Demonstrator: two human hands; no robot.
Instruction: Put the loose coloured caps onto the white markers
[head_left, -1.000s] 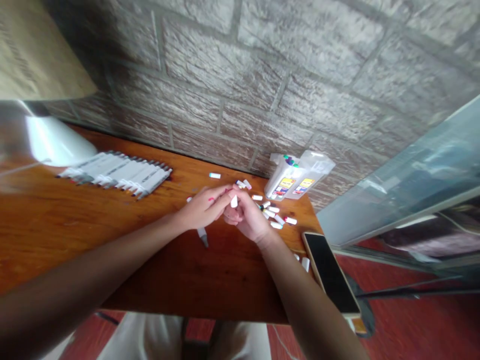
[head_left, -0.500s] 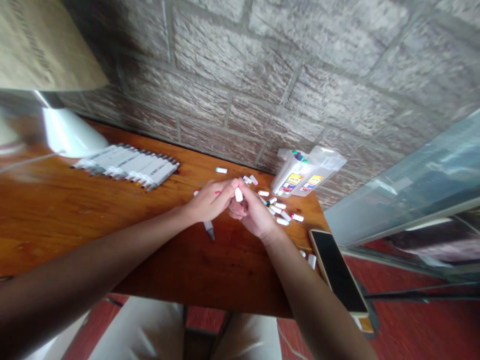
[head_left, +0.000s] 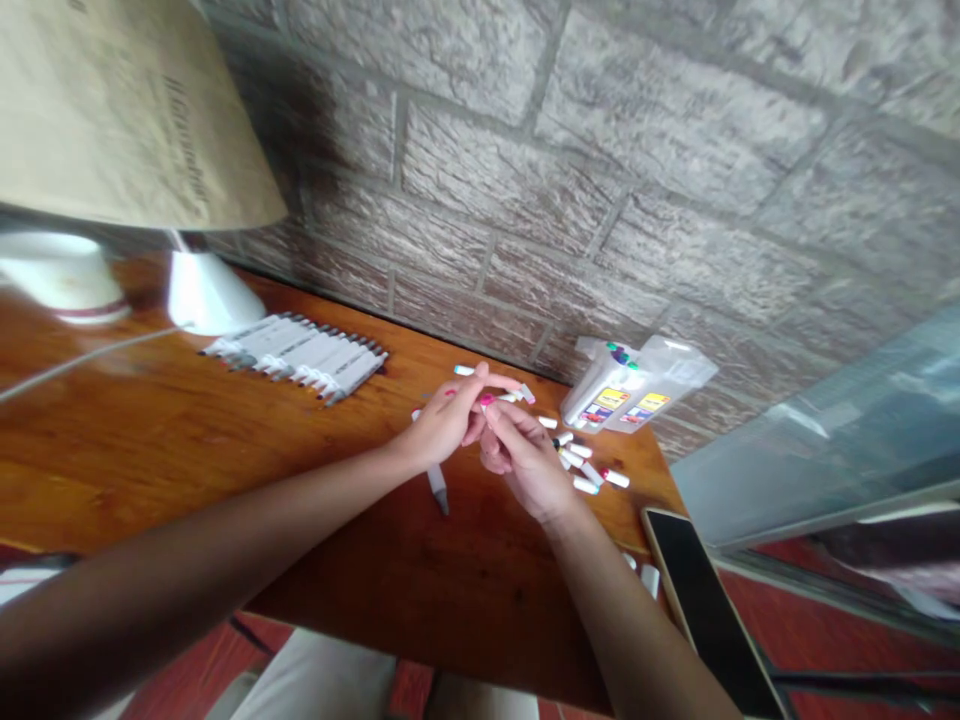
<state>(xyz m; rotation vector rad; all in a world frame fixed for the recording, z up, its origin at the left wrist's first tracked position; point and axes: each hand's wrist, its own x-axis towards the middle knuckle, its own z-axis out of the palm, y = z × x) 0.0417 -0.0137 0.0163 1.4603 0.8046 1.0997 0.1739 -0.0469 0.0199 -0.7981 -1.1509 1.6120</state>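
My left hand [head_left: 444, 428] is closed round a white marker [head_left: 436, 486], whose grey end sticks out below the palm; two of its fingers stretch toward the wall. My right hand [head_left: 525, 458] meets it from the right, its fingertips pinched on a small pink-tipped cap [head_left: 486, 401] at the marker's upper end. Both hands hover just above the wooden table [head_left: 150, 440]. Several loose white caps [head_left: 583, 466] with coloured ends lie scattered just right of the hands.
A row of white markers [head_left: 300, 355] lies at the back left, beside a white lamp base [head_left: 210, 295] under a beige shade [head_left: 112, 110]. A clear plastic marker case [head_left: 637, 385] leans on the brick wall. A phone [head_left: 712, 610] lies at the table's right edge.
The white cap that stood out between my hands is now mostly hidden in the pinch. My left fingers have stretched out. The view has shifted, so everything sits lower and further right.
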